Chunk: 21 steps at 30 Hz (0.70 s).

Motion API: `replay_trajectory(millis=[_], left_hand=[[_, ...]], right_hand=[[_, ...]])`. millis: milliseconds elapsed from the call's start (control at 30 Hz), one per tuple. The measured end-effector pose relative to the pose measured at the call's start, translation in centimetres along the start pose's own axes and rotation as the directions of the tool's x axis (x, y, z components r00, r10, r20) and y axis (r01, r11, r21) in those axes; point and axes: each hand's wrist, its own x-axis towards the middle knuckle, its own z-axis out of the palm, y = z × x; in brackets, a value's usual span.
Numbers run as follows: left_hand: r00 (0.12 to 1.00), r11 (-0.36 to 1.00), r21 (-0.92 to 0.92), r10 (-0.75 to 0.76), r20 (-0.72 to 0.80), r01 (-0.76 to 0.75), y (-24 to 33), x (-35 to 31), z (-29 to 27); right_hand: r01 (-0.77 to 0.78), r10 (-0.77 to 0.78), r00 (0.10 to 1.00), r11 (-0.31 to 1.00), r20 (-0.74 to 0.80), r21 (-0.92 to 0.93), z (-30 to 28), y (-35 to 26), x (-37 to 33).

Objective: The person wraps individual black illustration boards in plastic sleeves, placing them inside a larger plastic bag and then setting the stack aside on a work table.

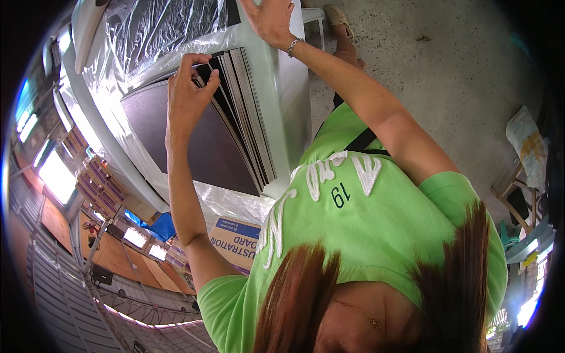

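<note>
A stack of large black boards (188,138) lies on a pale table (292,112), their right-hand edges fanned slightly apart with lighter layers showing. My left hand (191,91) is at the far edge of the stack, its index finger and thumb curled round the corner of the upper boards. Part of that grip is hidden behind the fingers. Farther off and to the right, my right hand (272,22) rests against the table's pale surface with fingers stretched, holding nothing visible; the picture's top edge cuts off its fingertips.
Clear plastic wrap (168,32) covers the area beyond the boards, and more lies on their near side. A printed cardboard box (235,232) stands near my left elbow. A white stool (315,22) and a sandalled foot (339,22) are on the concrete floor to the right.
</note>
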Motion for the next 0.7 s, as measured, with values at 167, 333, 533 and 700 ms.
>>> replay_trajectory(millis=[167, 333, 533, 700], left_hand=[[1.0, 1.0, 0.008, 0.017, -0.017, -0.017, -0.5, 0.1, 0.2], [0.996, 0.994, 0.095, 0.063, -0.065, -0.057, -0.8, 0.0, 0.2], [0.958, 0.943, 0.251, 0.257, -0.124, -0.22, -1.5, 0.7, 0.9], [0.991, 0.982, 0.134, 0.133, -0.001, -0.131, -0.4, 1.0, 0.4]], right_hand=[[-0.025, 0.036, 0.995, 0.993, -0.095, 0.115, 0.7, 0.0, 0.0], [-0.044, 0.043, 0.999, 0.993, 0.008, 0.106, -0.2, -0.4, 0.0], [-0.042, 0.058, 0.989, 0.992, -0.135, 0.121, -0.1, -0.9, 0.1], [-0.048, 0.047, 0.998, 0.998, 0.037, 0.042, -0.5, -0.2, 0.5]])
